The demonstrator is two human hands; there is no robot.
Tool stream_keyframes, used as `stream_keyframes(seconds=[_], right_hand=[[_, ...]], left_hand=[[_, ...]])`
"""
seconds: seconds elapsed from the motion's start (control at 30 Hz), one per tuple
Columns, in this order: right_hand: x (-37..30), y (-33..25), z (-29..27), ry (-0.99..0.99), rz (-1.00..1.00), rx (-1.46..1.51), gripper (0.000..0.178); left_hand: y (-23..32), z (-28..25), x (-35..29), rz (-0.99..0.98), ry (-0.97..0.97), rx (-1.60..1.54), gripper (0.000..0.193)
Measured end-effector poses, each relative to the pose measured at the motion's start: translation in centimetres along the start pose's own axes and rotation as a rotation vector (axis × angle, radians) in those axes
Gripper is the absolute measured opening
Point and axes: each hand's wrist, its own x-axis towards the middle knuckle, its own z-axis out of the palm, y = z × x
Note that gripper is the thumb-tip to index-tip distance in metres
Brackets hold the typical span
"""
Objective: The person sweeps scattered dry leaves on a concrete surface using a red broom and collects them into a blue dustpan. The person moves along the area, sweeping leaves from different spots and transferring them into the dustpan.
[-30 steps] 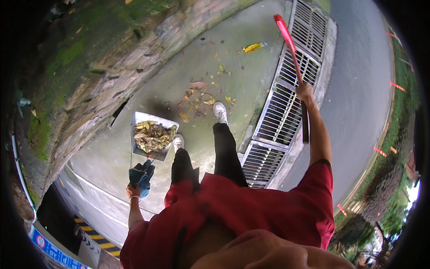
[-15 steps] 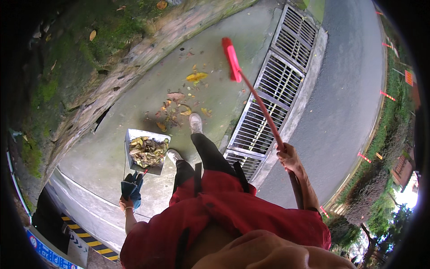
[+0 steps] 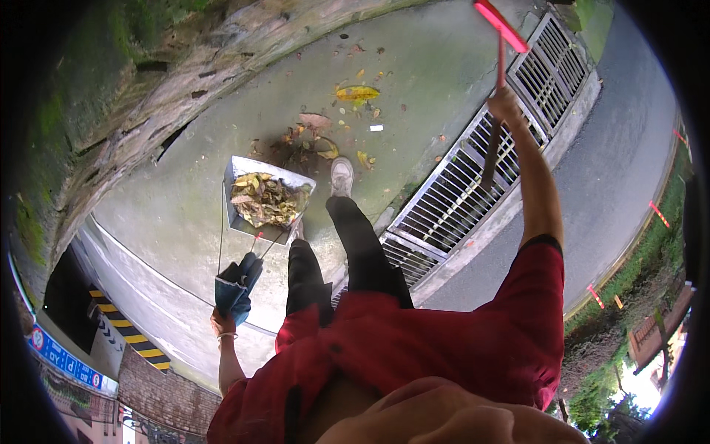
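In my right hand [image 3: 505, 108] is the thin reddish handle of a broom [image 3: 502, 27] with a pink-red head. It is raised at the far right, near the metal drain grating. My left hand [image 3: 222, 323] is closed at the top of a metal dustpan [image 3: 235, 210], beside a dark blue cloth [image 3: 235, 287] that hides the grip. Thin rods run from the pan's sides up to the cloth. Brown and yellow leaves [image 3: 266, 200] fill the pan, which stands left of my feet. Loose leaves [image 3: 314, 120] and a large yellow leaf [image 3: 357, 93] lie beyond my shoe [image 3: 342, 177].
A drain grating [image 3: 462, 189] runs along the right, with an asphalt road [image 3: 592, 177] past it. On the left rises a mossy stone wall [image 3: 111, 148]. A small white piece [image 3: 376, 128] lies on the concrete. Yellow-black stripes [image 3: 126, 325] mark a lower-left edge.
My right arm has stretched forward, carrying the broom farther away and to the right. The small white piece has come into sight on the concrete. My left hand still holds the dustpan.
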Motion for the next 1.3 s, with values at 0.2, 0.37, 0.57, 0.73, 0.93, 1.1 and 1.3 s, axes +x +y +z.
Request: stream_keyframes(seconds=[0.2,0.37,0.57,0.73,0.93,1.1,1.3], right_hand=[[-23.1,-5.5,-0.3,-0.216,0.115,0.458,0.026],[-33.3,-5.5,-12.1,-0.311,0.117,0.638,0.018],[-28.5,-12.0,-10.1,-0.237,0.040,0.461,0.029],[-27.2,-18.1,-4.8,-0.461,-0.068,0.272,0.036],[-33.9,-16.3,-13.8,-0.387,-0.301,0.338,0.022],[-27.1,-23.6,-11.2,-0.300,-0.212,0.216,0.031],[-31.5,-24.8,-10.6,-0.481,-0.258,0.149,0.034]], left_hand=[[0.9,1.5,0.8,0.068,0.038,-0.042,0.026],[0.7,2.0,1.7,-0.001,-0.012,0.017,0.028],[-1.5,3.3,0.8,-0.031,0.011,-0.009,0.026],[-4.0,5.0,-0.4,-0.035,0.033,-0.018,0.024],[-7.6,7.1,-2.6,-0.149,0.047,-0.119,0.021],[-9.9,9.9,-4.3,-0.180,0.094,-0.243,0.021],[-13.4,12.5,-7.6,-0.251,0.076,-0.327,0.021]])
